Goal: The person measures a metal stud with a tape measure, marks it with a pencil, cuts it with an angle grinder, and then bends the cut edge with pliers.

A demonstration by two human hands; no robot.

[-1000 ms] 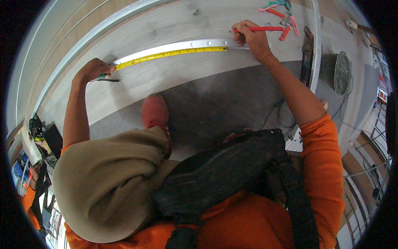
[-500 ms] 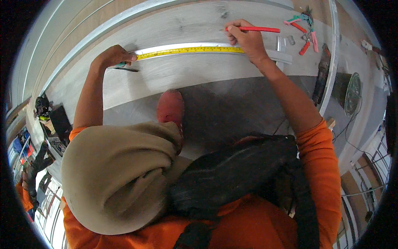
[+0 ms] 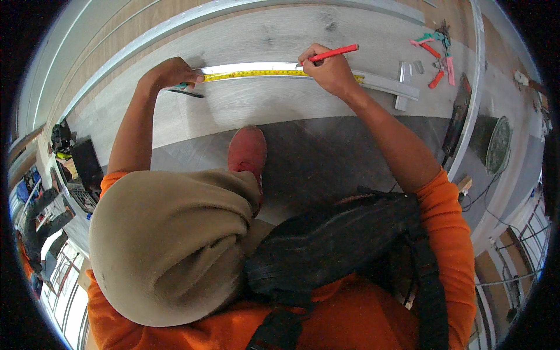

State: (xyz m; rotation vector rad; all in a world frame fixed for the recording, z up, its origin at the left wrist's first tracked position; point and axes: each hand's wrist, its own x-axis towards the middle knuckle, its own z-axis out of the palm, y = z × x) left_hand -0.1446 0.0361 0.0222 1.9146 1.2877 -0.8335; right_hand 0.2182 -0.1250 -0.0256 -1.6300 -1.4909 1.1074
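A yellow tape measure blade [image 3: 256, 74] lies stretched along a silver metal profile [image 3: 256, 66] on the grey wood-look boards. My left hand [image 3: 173, 74] is closed at the blade's left end, over the tape measure, whose body is mostly hidden; a teal bit and a dark strip show below the fingers. In my right hand [image 3: 328, 70] is a red pencil [image 3: 333, 53], slanted, its lower end by the profile's upper edge. The right fingers rest close to the blade, which runs on past them to the right.
A short metal profile piece [image 3: 403, 85] lies across the long one's right end. Several red and green snips or pliers [image 3: 434, 52] lie at the far right. Beyond are a long metal rail [image 3: 469, 93], a dark long tool [image 3: 456, 119] and a bucket [image 3: 497, 144]. My red shoe [image 3: 247, 153] is on the dark floor.
My right hand has moved left along the blade and down to the profile, with the pencil now tilted. My left hand still holds the tape's left end.
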